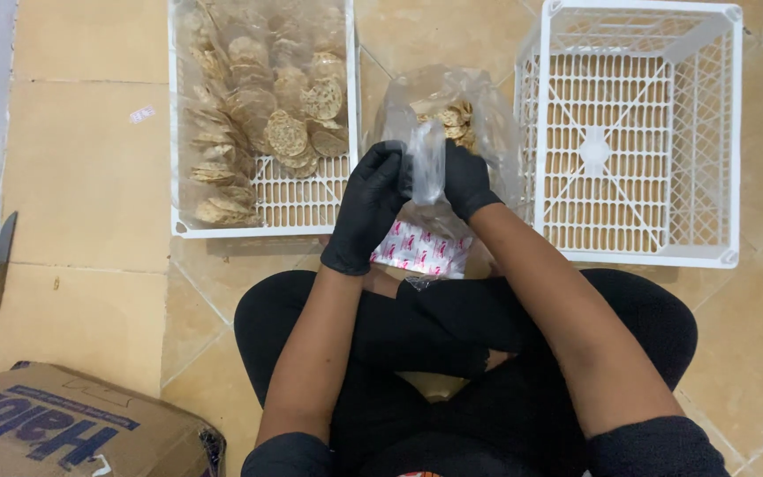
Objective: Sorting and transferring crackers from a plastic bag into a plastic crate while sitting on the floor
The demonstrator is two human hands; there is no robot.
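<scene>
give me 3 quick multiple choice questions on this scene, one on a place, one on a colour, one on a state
1. Where is the crate of round crackers?
A. front left
B. front right
C. on the lap

2. What colour are the gloves on the left hand and right hand?
A. white
B. black
C. blue

3. What state is the right crate in?
A. full
B. stacked
C. empty

Answers: 1 A, it sits left of the hands. 2 B, both gloves are black. 3 C, only its bare grid shows. Both hands grip a clear plastic bag.
</scene>
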